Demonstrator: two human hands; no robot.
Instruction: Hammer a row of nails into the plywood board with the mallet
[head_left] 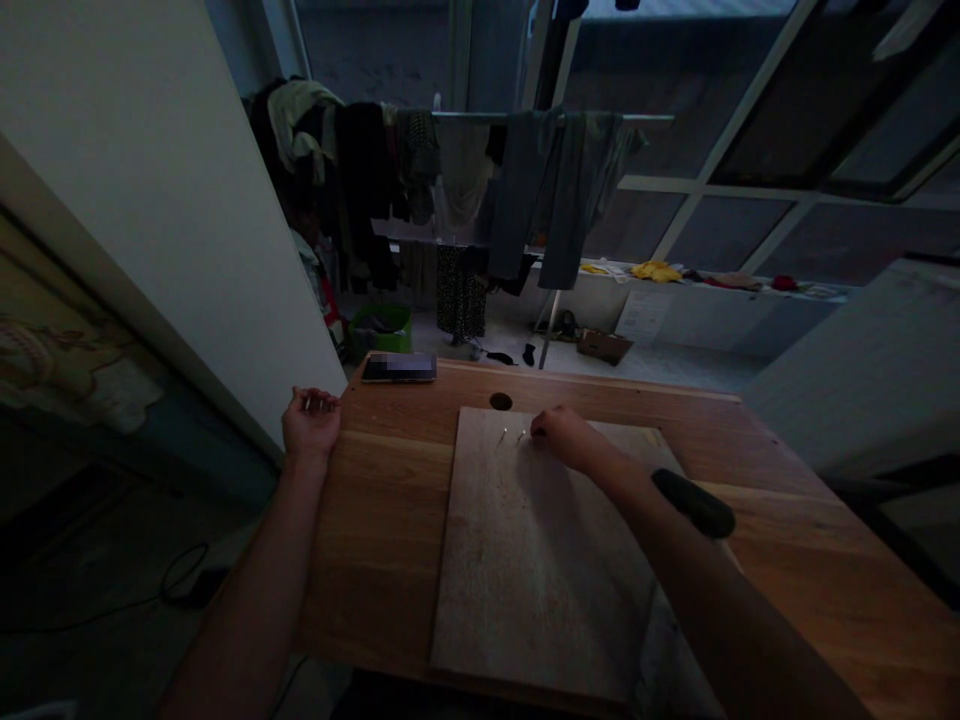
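A pale wooden board (517, 570) lies on the brown wooden table (375, 520). Two thin, brass-coloured nails or screws (521, 436) stand up near its far edge. Just right of them my right hand (564, 432) rests at the board with fingertips pinched together; whatever is between them is hidden. My left hand (311, 424) is at the table's left edge, palm up, its fingers loosely curled and apart, holding nothing. Beside my right forearm lies a dark rounded handle (694, 503); the forearm covers part of what is around it.
A phone (399, 368) lies at the table's far left corner, and a round dark hole (501, 401) sits beyond the board. Past the table hang clothes on a drying rack (547, 190), with a green basket (382, 328) on the floor. A white panel (165, 170) rises at left.
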